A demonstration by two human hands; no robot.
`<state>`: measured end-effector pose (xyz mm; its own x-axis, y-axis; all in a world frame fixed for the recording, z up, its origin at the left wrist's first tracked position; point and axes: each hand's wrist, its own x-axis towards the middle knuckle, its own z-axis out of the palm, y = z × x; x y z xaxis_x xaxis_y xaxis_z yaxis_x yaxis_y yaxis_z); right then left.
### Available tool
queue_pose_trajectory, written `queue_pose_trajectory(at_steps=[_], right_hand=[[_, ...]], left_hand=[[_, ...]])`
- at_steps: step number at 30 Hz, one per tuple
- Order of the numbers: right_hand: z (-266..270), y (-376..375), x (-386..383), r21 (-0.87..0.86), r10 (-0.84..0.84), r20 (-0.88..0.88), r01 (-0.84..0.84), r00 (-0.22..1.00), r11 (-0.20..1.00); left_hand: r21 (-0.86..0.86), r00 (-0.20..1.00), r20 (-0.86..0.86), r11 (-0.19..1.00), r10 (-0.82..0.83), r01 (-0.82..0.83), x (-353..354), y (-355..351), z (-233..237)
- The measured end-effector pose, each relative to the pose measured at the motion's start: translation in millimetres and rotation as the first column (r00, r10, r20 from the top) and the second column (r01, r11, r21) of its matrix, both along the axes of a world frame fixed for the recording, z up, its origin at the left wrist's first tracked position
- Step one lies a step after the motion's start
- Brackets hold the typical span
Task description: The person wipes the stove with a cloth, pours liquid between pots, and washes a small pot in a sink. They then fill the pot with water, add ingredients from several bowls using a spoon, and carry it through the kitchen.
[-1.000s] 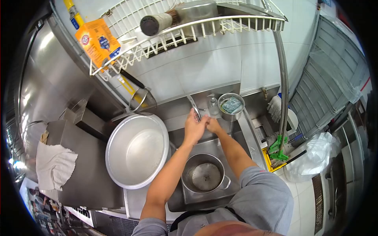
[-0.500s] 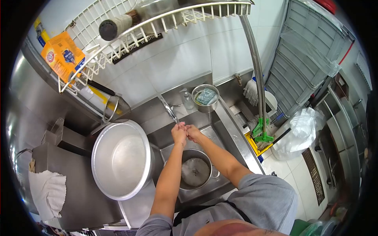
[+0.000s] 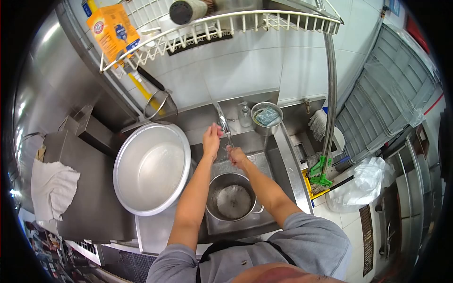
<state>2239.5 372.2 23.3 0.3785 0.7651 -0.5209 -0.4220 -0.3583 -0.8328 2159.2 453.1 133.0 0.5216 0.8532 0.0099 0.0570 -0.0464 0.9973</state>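
Note:
My left hand is raised just left of the faucet, its fingers loosely apart and holding nothing. Under the spout, my right hand is in the running water, fingers half bent and apart, with nothing visible in it. Below both hands, a metal pot with cloudy, whitish contents stands in the steel sink. Behind the sink are a clear pump bottle and a smaller metal pot containing a bluish-green packet or pad.
A large metal basin stands left of the sink, near a white cloth. A white wire rack hangs overhead with an orange bag. To the right are a green mop clamp, a plastic bag and grey crates.
My hands were together under the faucet and have separated. The left went up beside the faucet; the right stays lower under the spout. The head view has shifted.

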Motion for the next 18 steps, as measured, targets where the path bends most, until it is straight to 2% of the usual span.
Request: queue_pose_trajectory(at_steps=[1, 2, 3, 5, 7, 8, 9, 10, 11, 12, 13, 14, 15, 16, 17, 18], right_hand=[[-13.6, -1.4, 3.1, -0.005, 0.011, -0.003, -0.011, 1.000, 1.000], [-45.9, -0.1, 13.2, 0.008, 0.027, 0.534, -0.037, 0.845, 0.999], [-66.4, -6.5, 22.4, 0.009, 0.022, 0.906, -0.070, 0.424, 0.998], [-76.9, -44.5, 30.4, 0.055, -0.069, 0.914, 0.045, 0.401, 0.997], [-121.7, -79.7, 50.1, -0.198, 0.182, 0.823, -0.027, 0.538, 0.980], [-110.9, -97.6, 49.2, -0.335, 0.344, 0.640, -0.153, 0.687, 0.930], [-93.5, -117.5, 44.7, -0.433, 0.480, 0.405, -0.299, 0.778, 0.850], [-58.0, -136.4, 24.4, -0.440, 0.487, 0.401, -0.304, 0.776, 0.845], [-14.6, -153.1, -2.6, -0.410, 0.446, 0.256, -0.321, 0.858, 0.854], [3.0, -169.1, -20.7, -0.386, 0.398, 0.089, -0.337, 0.913, 0.859], [-23.4, -176.2, -21.9, -0.236, 0.501, 0.385, -0.443, 0.775, 0.865], [-61.5, -175.4, -17.6, -0.107, 0.499, 0.646, -0.578, 0.578, 0.809], [-107.2, -172.0, -15.3, -0.205, 0.503, 0.732, -0.555, 0.461, 0.807], [-79.0, -172.7, -32.9, -0.381, 0.510, 0.731, -0.350, 0.453, 0.856], [-64.1, -161.6, -33.4, -0.553, 0.631, 0.412, -0.370, 0.657, 0.747], [-69.4, -162.5, -34.4, -0.541, 0.585, 0.447, -0.316, 0.677, 0.779]], left_hand=[[-0.005, 1.000, -0.003, 1.000, 0.011, -0.011, -1.5, -0.7, 12.1], [-0.021, 0.999, 0.047, 0.999, -0.027, 0.028, -2.1, -3.6, 27.7], [-0.036, 0.993, 0.100, 0.997, -0.064, 0.068, -1.8, -5.4, 40.2], [-0.051, 0.988, 0.142, 0.996, -0.061, 0.069, -0.3, -4.6, 56.2], [-0.067, 0.981, 0.184, 0.995, -0.058, 0.071, -0.8, -4.7, 66.9], [-0.055, 0.978, 0.193, 0.994, -0.081, 0.093, -0.1, -3.8, 72.3], [-0.044, 0.974, 0.201, 0.992, -0.104, 0.115, 1.3, -2.1, 76.0], [-0.088, 0.973, 0.209, 0.989, -0.102, 0.122, 2.4, 0.7, 77.5], [-0.099, 0.973, 0.210, 0.988, -0.093, 0.116, 3.7, 3.8, 81.6], [-0.149, 0.965, 0.237, 0.978, -0.109, 0.148, 2.9, 3.4, 85.7], [-0.218, 0.961, 0.250, 0.960, -0.116, 0.173, -2.9, -0.1, 83.0], [-0.265, 0.950, 0.284, 0.941, -0.133, 0.211, -5.2, -1.4, 83.7], [-0.318, 0.938, 0.318, 0.916, -0.138, 0.243, -6.4, 0.8, 84.3], [-0.319, 0.921, 0.331, 0.894, -0.206, 0.314, -9.6, 6.7, 78.5], [-0.322, 0.934, 0.297, 0.901, -0.196, 0.291, -14.5, 3.3, 80.9], [-0.353, 0.940, 0.280, 0.890, -0.194, 0.288, -18.0, 6.5, 80.3]])
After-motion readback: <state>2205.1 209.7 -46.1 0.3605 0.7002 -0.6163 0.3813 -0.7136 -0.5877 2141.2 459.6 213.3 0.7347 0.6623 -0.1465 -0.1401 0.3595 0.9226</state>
